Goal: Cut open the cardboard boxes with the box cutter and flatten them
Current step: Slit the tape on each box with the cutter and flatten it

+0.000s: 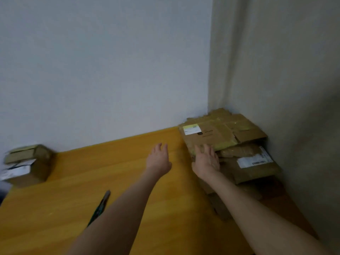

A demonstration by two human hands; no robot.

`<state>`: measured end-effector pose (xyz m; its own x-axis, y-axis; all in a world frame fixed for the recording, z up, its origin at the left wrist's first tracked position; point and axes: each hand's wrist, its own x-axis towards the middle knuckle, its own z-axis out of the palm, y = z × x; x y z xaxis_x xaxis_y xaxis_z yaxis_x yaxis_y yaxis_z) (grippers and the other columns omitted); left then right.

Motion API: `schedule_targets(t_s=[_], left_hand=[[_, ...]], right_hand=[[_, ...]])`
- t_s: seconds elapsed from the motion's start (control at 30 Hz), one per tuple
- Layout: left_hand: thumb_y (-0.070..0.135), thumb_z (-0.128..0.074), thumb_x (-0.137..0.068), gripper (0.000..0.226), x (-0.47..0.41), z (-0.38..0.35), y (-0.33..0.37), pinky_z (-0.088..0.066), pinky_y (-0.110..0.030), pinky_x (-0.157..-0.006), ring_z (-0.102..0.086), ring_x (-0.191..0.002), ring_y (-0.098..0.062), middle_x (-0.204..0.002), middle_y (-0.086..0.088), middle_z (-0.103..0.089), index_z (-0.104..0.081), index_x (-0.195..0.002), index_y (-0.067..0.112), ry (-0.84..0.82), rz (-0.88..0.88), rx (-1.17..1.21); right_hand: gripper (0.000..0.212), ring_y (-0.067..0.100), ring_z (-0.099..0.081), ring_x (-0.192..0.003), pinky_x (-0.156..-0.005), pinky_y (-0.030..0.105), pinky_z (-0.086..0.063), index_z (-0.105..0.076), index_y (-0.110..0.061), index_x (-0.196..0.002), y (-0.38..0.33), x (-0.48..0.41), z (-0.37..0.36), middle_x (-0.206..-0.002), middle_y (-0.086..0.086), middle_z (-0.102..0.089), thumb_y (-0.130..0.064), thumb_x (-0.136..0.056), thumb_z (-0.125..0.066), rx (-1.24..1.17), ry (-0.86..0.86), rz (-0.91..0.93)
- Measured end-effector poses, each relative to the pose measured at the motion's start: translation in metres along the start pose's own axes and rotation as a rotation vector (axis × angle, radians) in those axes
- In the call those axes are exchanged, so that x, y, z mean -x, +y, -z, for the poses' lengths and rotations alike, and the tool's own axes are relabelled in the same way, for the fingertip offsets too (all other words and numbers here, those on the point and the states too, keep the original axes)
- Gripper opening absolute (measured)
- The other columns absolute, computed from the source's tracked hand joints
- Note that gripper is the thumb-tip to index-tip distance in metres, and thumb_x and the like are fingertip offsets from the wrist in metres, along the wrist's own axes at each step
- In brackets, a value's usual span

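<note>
Box cutter [103, 203], slim and dark green, lay near on the yellow wooden table [73, 181], beside the left forearm, its long axis running near to far. Farther, the left hand [159, 159] hovered empty with fingers spread; the right hand [207, 161] rested straight fingers on the pile of flattened brown cardboard [220, 131], far right. Closed brown cardboard boxes [27, 162] stood far left, well apart, on the left hand's side.

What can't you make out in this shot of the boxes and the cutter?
Head view only.
Box cutter: lower end hidden behind the left forearm; blade state blurred.
Label on the flattened cardboard: print too small.
Boxes at far left: blurred, tape state unclear.
Lower sheets of that cardboard: covered by upper sheets and the right hand.
</note>
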<state>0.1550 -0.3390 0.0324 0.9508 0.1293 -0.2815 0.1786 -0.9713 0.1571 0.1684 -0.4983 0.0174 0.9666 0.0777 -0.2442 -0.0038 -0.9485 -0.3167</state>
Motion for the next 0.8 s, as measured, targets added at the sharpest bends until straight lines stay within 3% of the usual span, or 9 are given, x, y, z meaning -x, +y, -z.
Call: schedule_targets(t_s=[0.43, 0.8], left_hand=[[0.023, -0.053, -0.096, 0.067, 0.119, 0.006, -0.177, -0.036, -0.040, -0.108, -0.022, -0.144, -0.029, -0.159, -0.010, -0.014, -0.017, -0.153, 0.014, 0.044, 0.233, -0.018], [0.020, -0.053, -0.095, 0.063, 0.188, 0.010, -0.416, -0.034, -0.039, -0.110, -0.025, -0.143, -0.031, -0.157, -0.014, -0.017, -0.024, -0.151, 0.012, -0.022, 0.264, 0.029]], right_hand=[[0.061, 0.032, -0.003, -0.147, -0.118, 0.041, -0.015, -0.018, -0.022, -0.151, -0.174, 0.079, -0.064, -0.157, 0.007, -0.009, -0.016, -0.097, -0.046, 0.046, -0.079, 0.248], [0.060, 0.031, -0.001, -0.147, -0.118, 0.042, -0.017, -0.018, -0.021, -0.151, -0.399, 0.166, -0.169, -0.158, 0.008, -0.008, -0.014, -0.098, -0.045, 0.017, -0.162, 0.349]])
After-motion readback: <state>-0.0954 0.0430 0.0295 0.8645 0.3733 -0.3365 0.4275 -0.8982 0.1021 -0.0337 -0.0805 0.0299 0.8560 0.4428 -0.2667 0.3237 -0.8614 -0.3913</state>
